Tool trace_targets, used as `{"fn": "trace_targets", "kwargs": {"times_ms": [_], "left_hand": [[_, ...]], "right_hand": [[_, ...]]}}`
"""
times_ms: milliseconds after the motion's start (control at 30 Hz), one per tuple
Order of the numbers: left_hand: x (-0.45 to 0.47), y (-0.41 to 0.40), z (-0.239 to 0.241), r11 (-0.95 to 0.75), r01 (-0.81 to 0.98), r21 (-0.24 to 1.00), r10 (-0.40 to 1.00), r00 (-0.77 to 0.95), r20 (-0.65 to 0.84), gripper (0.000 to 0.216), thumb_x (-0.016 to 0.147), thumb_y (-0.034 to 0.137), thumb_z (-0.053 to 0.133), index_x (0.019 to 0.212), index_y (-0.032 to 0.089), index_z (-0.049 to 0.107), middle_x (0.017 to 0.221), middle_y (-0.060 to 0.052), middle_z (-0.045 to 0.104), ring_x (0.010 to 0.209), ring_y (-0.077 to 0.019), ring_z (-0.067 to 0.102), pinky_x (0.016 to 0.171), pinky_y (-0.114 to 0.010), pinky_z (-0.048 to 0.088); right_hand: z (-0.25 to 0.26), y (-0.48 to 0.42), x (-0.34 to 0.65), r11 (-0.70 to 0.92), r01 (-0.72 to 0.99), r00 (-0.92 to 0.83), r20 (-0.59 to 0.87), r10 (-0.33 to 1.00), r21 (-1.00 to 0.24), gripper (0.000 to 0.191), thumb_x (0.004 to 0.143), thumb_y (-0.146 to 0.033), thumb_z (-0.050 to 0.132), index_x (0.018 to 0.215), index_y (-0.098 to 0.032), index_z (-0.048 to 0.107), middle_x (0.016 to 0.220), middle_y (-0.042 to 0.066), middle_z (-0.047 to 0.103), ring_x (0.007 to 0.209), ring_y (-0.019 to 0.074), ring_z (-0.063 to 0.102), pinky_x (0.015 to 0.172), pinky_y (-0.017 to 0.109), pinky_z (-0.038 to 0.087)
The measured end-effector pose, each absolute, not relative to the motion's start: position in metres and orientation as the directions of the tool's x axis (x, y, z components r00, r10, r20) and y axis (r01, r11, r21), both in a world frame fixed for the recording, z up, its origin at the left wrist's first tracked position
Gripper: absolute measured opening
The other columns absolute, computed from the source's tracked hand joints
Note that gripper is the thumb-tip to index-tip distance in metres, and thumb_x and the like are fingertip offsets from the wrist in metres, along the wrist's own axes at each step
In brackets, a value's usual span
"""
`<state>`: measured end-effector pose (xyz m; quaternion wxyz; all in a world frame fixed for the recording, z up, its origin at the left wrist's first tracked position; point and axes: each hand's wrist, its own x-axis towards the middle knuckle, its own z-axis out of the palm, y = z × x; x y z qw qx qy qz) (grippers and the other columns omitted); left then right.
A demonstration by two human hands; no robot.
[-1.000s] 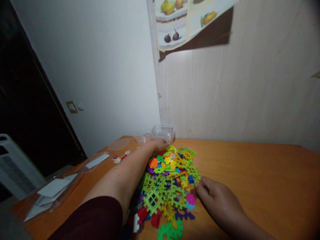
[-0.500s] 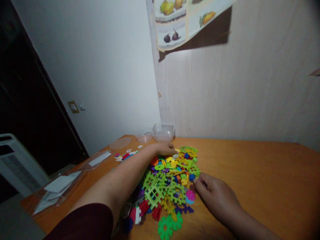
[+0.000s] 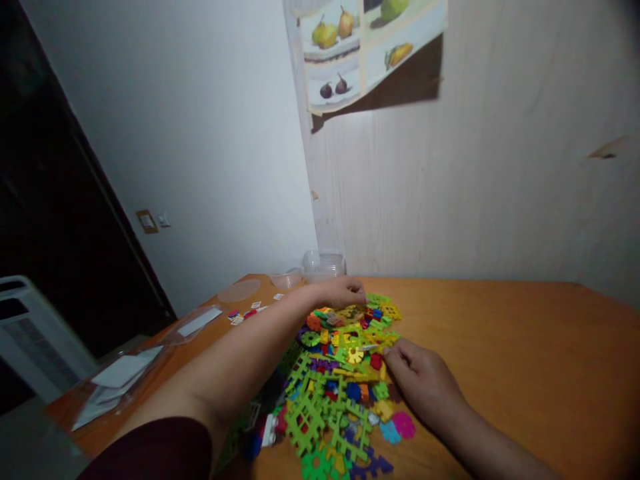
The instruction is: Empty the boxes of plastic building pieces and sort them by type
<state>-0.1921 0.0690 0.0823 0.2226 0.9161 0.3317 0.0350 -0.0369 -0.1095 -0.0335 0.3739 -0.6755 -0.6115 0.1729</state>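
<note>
A heap of small interlocking plastic toy pieces (image 3: 345,373) in green, yellow, red, blue and purple lies on the orange wooden table (image 3: 500,360). My left hand (image 3: 345,292) reaches across to the far edge of the heap, fingers curled down onto the pieces; what it holds, if anything, is hidden. My right hand (image 3: 417,377) rests at the heap's right side, fingers bent and touching the pieces at their tips.
A clear plastic tub (image 3: 323,265) and a smaller clear dish (image 3: 286,277) stand at the wall behind the heap, a round lid (image 3: 239,290) to their left. Small stickers (image 3: 245,312) and clear plastic bags (image 3: 125,373) lie near the table's left edge. A white appliance (image 3: 35,333) stands left.
My left hand has swept rightward along the far edge of the heap, pushing the pieces nearer to me. My right hand has crept further into the heap. The view has tilted down slightly.
</note>
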Motion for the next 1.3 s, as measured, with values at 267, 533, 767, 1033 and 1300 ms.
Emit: {"fn": "trace_targets", "kwargs": {"times_ms": [267,533,767,1033,1300], "left_hand": [[-0.123,0.088,0.045,-0.689,0.672,0.272,0.681,0.729,-0.074,0.07,0.081,0.066,0.058,0.131,0.017,0.063,0.144,-0.015,0.057,0.132,-0.0322,0.052,0.106,-0.036,0.042],[-0.135,0.046,0.048,-0.798,0.579,0.167,0.555,0.814,-0.169,0.054,0.084,0.058,0.062,0.121,0.02,0.07,0.122,-0.011,0.07,0.106,-0.0256,0.065,0.089,-0.032,0.05],[-0.17,-0.006,0.06,-0.868,0.421,0.263,0.395,0.907,-0.149,0.035,0.092,0.036,0.057,0.117,0.017,0.071,0.103,-0.005,0.075,0.088,-0.0174,0.067,0.078,-0.025,0.049],[-0.258,-0.034,0.071,-0.8,0.4,0.448,0.515,0.841,0.168,0.034,0.094,0.04,0.059,0.117,0.018,0.07,0.123,-0.008,0.069,0.115,-0.0214,0.061,0.103,-0.031,0.044],[-0.383,-0.016,0.081,-0.119,0.574,0.81,0.993,0.075,0.093,0.036,0.096,0.042,0.061,0.122,0.017,0.063,0.125,-0.008,0.063,0.11,-0.0255,0.062,0.094,-0.044,0.054]], "right_hand": [[-0.038,-0.106,-0.035,0.076,0.63,0.25,0.295,0.922,-0.773,0.042,0.094,-0.053,0.041,0.066,-0.024,0.05,0.058,-0.003,0.058,0.06,0.0175,0.056,0.055,0.026,0.033],[-0.035,-0.105,-0.026,0.061,0.74,0.399,0.51,0.762,-0.67,0.029,0.091,-0.048,0.045,0.098,-0.023,0.059,0.094,0.007,0.066,0.091,0.0261,0.062,0.076,0.036,0.046],[-0.047,-0.097,-0.018,0.048,0.822,0.289,0.488,0.824,-0.568,0.048,0.095,-0.051,0.038,0.124,-0.019,0.06,0.122,0.015,0.066,0.115,0.033,0.059,0.098,0.049,0.046],[-0.053,-0.093,-0.01,0.064,0.836,0.2,0.411,0.889,-0.546,0.053,0.092,-0.053,0.039,0.125,-0.02,0.064,0.127,0.013,0.068,0.116,0.0348,0.062,0.101,0.051,0.047],[-0.057,-0.089,-0.003,0.13,0.754,0.185,0.399,0.898,-0.644,0.062,0.09,-0.062,0.045,0.13,-0.02,0.067,0.131,0.019,0.067,0.122,0.0394,0.06,0.105,0.052,0.044]]}}
